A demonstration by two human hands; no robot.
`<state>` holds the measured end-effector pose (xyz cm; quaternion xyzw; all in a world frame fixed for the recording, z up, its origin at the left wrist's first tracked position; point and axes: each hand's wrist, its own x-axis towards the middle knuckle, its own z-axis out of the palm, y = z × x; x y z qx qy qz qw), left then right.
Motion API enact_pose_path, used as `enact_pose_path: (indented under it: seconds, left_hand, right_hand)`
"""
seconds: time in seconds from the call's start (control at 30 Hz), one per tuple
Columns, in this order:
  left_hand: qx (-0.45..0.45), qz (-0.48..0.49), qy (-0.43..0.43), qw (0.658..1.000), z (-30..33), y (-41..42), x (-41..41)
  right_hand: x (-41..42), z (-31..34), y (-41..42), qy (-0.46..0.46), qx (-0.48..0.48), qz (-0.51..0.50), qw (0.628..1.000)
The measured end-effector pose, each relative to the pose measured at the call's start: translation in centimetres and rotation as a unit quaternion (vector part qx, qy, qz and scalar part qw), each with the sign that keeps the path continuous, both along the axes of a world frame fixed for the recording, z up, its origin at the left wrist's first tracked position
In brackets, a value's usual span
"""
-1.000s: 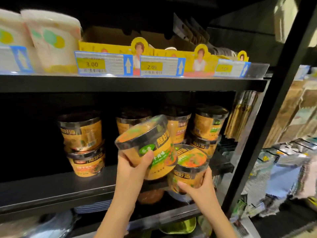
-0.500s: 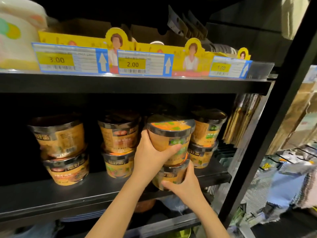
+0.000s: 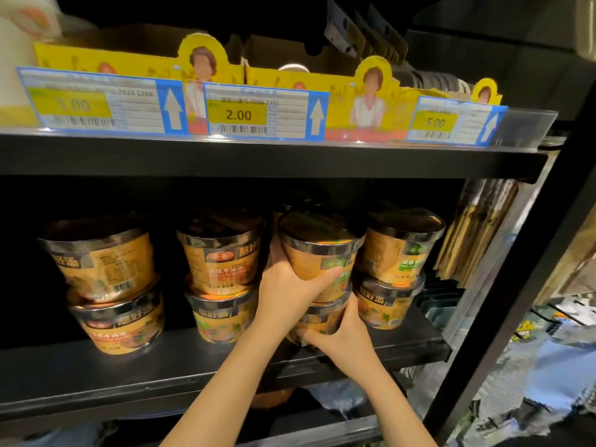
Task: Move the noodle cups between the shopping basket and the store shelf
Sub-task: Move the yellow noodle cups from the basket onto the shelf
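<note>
From the head view, your left hand (image 3: 287,287) curled its grip round the upper noodle cup (image 3: 319,253), which sat stacked on the lower noodle cup (image 3: 322,317) that your right hand (image 3: 342,338) gripped on the store shelf (image 3: 193,366). Stacked cups crowded both sides: one pair (image 3: 222,275) just left, another pair (image 3: 395,269) just right, a third (image 3: 106,285) further left. Price tags (image 3: 238,114) lined the shelf above.

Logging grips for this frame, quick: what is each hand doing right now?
Left hand: grips the upper noodle cup.
Right hand: grips the lower noodle cup beneath it.
</note>
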<state>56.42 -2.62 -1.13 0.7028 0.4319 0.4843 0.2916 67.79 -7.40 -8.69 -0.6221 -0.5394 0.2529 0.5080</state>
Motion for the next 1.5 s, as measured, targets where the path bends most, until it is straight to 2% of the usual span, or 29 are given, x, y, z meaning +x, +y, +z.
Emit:
enact_pose_path:
  seconds: [0.17, 0.5, 0.63, 0.7, 0.77, 0.83, 0.93, 1.07, 1.13, 1.27, 1.33, 1.43, 1.5]
  left_hand:
    - [-0.004, 0.01, 0.044, 0.999, 0.3, 0.5, 0.7]
    - [-0.019, 0.009, 0.044, 0.999, 0.2, 1.2, 0.5]
    - [-0.023, -0.015, 0.085, 0.996, -0.1, -0.4, -0.7]
    - [-0.005, -0.013, 0.086, 0.996, -0.9, -1.4, -1.8]
    - [0.048, -0.04, 0.066, 0.996, -2.2, -2.9, -2.8]
    - [0.103, -0.08, 0.081, 0.988, -3.8, -4.8, -3.3]
    - [0.133, -0.152, 0.149, 0.968, -6.2, -7.9, -3.2]
    - [0.171, -0.243, 0.271, 0.916, -10.9, -11.5, -2.0]
    - [0.139, -0.291, 0.325, 0.889, -12.6, -13.7, -1.1]
    - [0.103, -0.351, 0.394, 0.844, -16.6, -17.4, 1.0]
    - [0.109, -0.382, 0.397, 0.827, -19.7, -18.7, 2.3]
    - [0.072, -0.409, 0.467, 0.78, -22.4, -20.8, 4.9]
    - [0.066, -0.425, 0.464, 0.775, -24.6, -21.9, 7.1]
  right_hand:
    - [0.3, 0.0, 0.9, -0.01, -0.011, -0.017, 1.0]
    - [-0.2, 0.6, 0.5, -0.05, -0.052, -0.04, 0.997]
    - [-0.9, 0.4, -1.8, -0.113, -0.058, -0.085, 0.988]
    - [-1.2, -0.1, -3.8, -0.155, -0.063, -0.13, 0.977]
    - [-1.5, -0.8, -6.1, -0.192, -0.072, -0.167, 0.964]
    - [-1.5, -1.8, -8.7, -0.225, -0.086, -0.208, 0.948]
    - [-1.7, -3.6, -13.5, -0.25, -0.121, -0.268, 0.922]
    - [-1.6, -6.9, -20.6, -0.271, -0.214, -0.328, 0.879]
    - [-1.4, -8.6, -24.1, -0.268, -0.263, -0.347, 0.859]
    - [-0.6, -12.2, -30.7, -0.214, -0.328, -0.392, 0.833]
    - [0.3, -14.1, -33.6, -0.186, -0.374, -0.404, 0.814]
    - [2.3, -16.7, -37.3, -0.143, -0.438, -0.409, 0.788]
    - [4.0, -18.3, -39.3, -0.115, -0.476, -0.402, 0.774]
